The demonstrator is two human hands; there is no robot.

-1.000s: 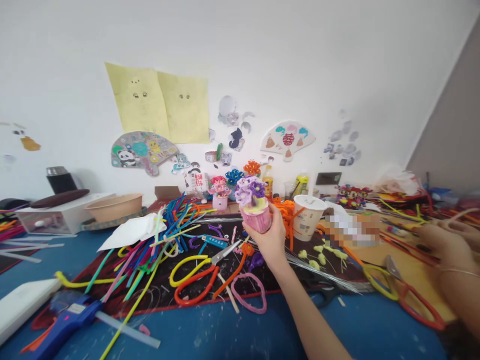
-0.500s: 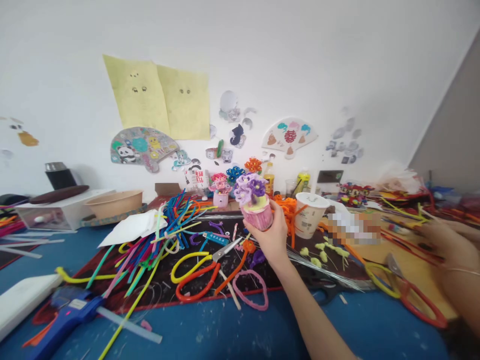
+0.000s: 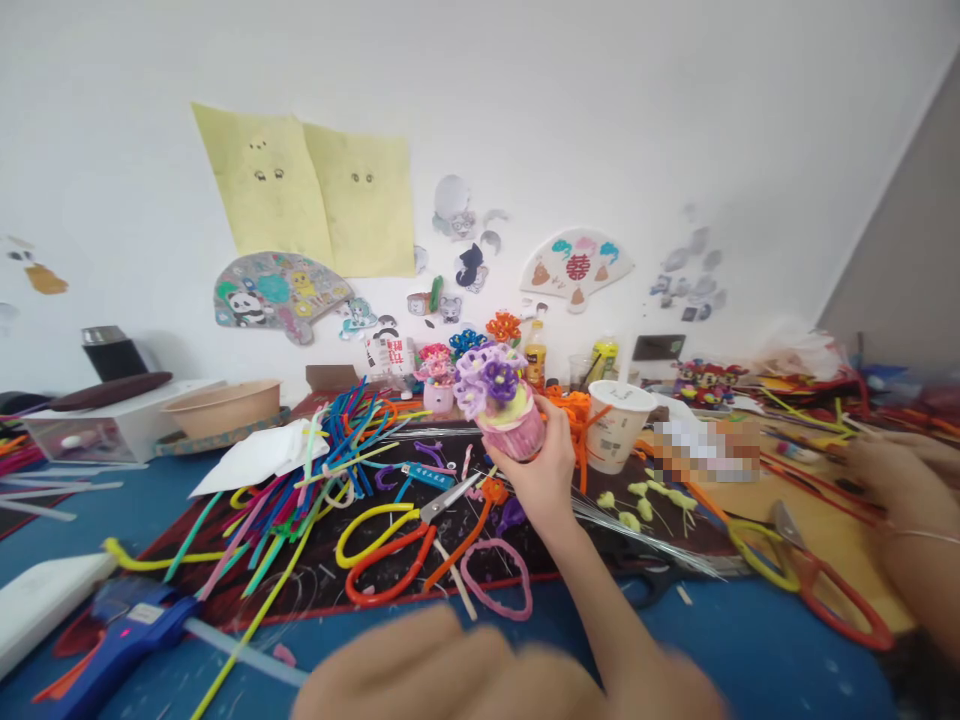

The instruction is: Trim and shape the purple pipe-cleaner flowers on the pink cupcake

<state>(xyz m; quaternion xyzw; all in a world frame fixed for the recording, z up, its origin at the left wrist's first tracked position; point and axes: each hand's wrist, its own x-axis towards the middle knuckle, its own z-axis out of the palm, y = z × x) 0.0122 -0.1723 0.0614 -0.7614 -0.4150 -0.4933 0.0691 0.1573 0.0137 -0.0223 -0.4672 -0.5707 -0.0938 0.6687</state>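
Note:
My right hand [image 3: 544,465] grips a small pink ridged pot [image 3: 517,430], thumb on its near side. Light and dark purple fuzzy-wire flowers [image 3: 491,375] rise from the pot, over a pale yellow filling. The pot is tilted slightly to the left and held above the dark mat. Close to the camera, at the bottom edge, my left hand [image 3: 442,665] is a large blur with its fingers smeared. Between the hands lie scissors [image 3: 397,540] with yellow and red handles and a pink fuzzy loop [image 3: 496,580].
A blue glue gun [image 3: 124,640] and a bundle of pipe cleaners [image 3: 300,500] lie to the left. A paper cup [image 3: 616,425] stands right of the pot. Another person's hand [image 3: 900,480] works at far right, near a second pair of scissors [image 3: 814,575].
My left hand has come into view at the bottom. The flower pot has tilted a little to the left in my right hand. The view has shifted slightly.

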